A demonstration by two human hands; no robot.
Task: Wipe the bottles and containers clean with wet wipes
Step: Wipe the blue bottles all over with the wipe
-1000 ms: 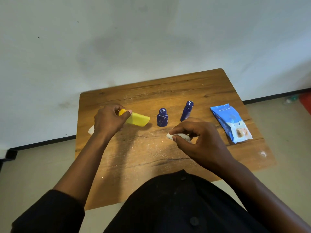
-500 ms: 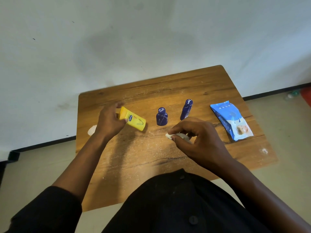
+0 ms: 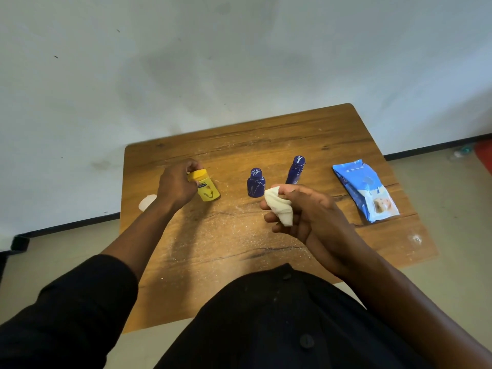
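My left hand (image 3: 177, 187) gripped the yellow bottle (image 3: 204, 186) near its cap, fingers curled round it, the bottle standing on the desk (image 3: 266, 145) at the far left. A dark label and a squiggle showed on its front, too small for me to read. My right hand (image 3: 308, 211) hovered above the middle of the desk, fingers curled round a crumpled white wipe (image 3: 279, 207) pinched against my thumb. Just beyond it stood a squat dark blue bottle (image 3: 255, 182) and, to its right, a slim dark blue bottle (image 3: 295, 170), both with white markings I could not make out. Farther right lay the blue wipes pack (image 3: 364, 190), its print unreadable. A white scrap (image 3: 147, 202) lay at the desk's left edge, beside my left wrist.
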